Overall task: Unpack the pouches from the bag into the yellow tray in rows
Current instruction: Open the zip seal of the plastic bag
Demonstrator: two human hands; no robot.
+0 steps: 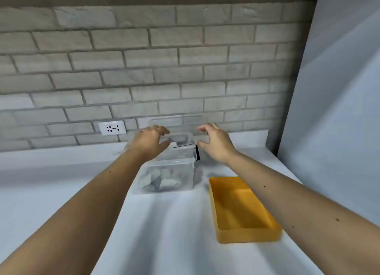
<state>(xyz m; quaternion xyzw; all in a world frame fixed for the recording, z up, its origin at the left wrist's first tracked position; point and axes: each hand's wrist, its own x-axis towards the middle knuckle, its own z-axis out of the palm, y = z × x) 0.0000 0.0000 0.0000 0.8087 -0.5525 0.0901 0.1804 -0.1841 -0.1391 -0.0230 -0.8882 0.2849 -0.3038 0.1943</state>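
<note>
Status: unpacking not yet started. The yellow tray sits on the counter at the person's right, near side, and holds no pouches; no row has been begun. All visible pouches, grey and white, lie in a loose heap at the bottom of the clear container, which stands just beyond and to the left of the tray and looks more like a rigid box than a soft bag. The left hand is over the container's far left rim. The right hand is just beside its far right corner. Each grip is part open, fingers and thumb curved into a C, the two facing one another. A faint transparent outline shows between and above the hands, possibly a lid or film. Whether either grip has hold of it cannot be told. No pouch is in either hand. A wall socket is set in the brick wall behind. Remaining work, as judged here: gain access to the container, lift out every pouch, and lay them in the tray in rows.
</note>
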